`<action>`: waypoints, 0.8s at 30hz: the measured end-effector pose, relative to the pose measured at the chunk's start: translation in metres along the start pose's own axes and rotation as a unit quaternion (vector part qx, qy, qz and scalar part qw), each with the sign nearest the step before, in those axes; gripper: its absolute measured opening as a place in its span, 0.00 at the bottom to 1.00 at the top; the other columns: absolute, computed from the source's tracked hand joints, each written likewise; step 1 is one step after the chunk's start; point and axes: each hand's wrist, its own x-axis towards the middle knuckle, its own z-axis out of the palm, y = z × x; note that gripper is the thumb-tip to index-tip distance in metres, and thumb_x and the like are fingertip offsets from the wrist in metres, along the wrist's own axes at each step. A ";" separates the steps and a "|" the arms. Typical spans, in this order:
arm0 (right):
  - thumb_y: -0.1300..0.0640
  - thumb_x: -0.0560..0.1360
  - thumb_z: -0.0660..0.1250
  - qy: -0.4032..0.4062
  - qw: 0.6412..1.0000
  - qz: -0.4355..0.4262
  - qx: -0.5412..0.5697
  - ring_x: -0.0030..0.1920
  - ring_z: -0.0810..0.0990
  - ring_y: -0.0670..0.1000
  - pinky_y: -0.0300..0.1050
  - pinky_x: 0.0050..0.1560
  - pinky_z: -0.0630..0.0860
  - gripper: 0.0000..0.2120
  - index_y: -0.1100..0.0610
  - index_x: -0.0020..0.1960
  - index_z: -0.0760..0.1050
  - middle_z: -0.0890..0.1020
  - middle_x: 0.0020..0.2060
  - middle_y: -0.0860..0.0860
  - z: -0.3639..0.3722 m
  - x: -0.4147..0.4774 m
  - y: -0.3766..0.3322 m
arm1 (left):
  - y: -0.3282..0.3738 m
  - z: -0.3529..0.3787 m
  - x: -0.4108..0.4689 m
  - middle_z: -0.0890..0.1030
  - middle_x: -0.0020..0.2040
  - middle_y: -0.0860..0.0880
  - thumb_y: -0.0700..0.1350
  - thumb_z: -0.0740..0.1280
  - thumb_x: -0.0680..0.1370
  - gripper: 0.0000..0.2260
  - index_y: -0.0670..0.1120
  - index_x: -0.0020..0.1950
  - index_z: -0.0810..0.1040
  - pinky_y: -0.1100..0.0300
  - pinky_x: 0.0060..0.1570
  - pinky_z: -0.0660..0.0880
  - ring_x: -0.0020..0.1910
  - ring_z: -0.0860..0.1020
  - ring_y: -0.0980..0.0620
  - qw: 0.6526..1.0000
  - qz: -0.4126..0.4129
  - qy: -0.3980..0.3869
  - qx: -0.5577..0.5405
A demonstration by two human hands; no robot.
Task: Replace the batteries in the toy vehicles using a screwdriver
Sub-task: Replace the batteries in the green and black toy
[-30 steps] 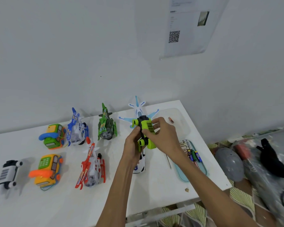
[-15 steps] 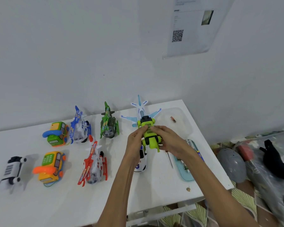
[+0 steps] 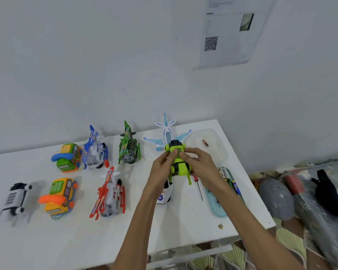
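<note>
A lime-green toy vehicle (image 3: 179,164) with black parts is held belly-up above the white table (image 3: 183,227). My left hand (image 3: 161,168) grips its left side, thumb on the ribbed underside. My right hand (image 3: 200,165) grips its right side, fingers over the same ribbed panel. A red-handled screwdriver (image 3: 198,187) lies on the table just below my right hand. Batteries (image 3: 235,187) rest in a pale blue tray (image 3: 216,207) under my right wrist. One loose battery (image 3: 205,142) lies in a clear tray (image 3: 220,141) at the back.
A white police car (image 3: 165,193) and a white-blue toy plane (image 3: 167,133) lie under and behind my hands. Three toy helicopters (image 3: 110,193), two phone-shaped buses (image 3: 59,195) and a white vehicle (image 3: 14,199) fill the left. Bags and a grey helmet (image 3: 275,197) sit beyond the right edge.
The green vehicle has turned from tilted to lengthwise between my hands and sunk slightly. Both thumbs have come together on its ribbed underside.
</note>
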 end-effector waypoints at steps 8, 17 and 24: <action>0.57 0.77 0.74 -0.066 0.996 0.064 0.020 0.55 0.86 0.55 0.61 0.55 0.82 0.15 0.54 0.63 0.77 0.86 0.55 0.53 -0.015 0.000 0.002 | -0.009 0.002 -0.006 0.86 0.54 0.49 0.57 0.65 0.82 0.12 0.55 0.62 0.81 0.50 0.50 0.82 0.52 0.85 0.48 0.998 -0.034 -0.012 0.052; 0.59 0.76 0.75 -0.049 0.995 0.079 0.033 0.51 0.87 0.55 0.57 0.52 0.84 0.20 0.57 0.65 0.76 0.87 0.53 0.52 -0.025 -0.001 0.011 | -0.025 0.014 -0.003 0.85 0.53 0.44 0.53 0.66 0.82 0.12 0.47 0.60 0.81 0.41 0.55 0.81 0.53 0.85 0.43 0.998 -0.033 0.023 0.048; 0.55 0.76 0.74 -0.067 0.997 0.030 0.003 0.51 0.87 0.54 0.56 0.51 0.84 0.19 0.57 0.65 0.75 0.86 0.53 0.53 -0.002 0.000 -0.019 | 0.013 -0.008 -0.010 0.87 0.50 0.44 0.48 0.69 0.81 0.10 0.45 0.58 0.83 0.55 0.44 0.82 0.48 0.86 0.47 0.999 0.002 0.036 0.029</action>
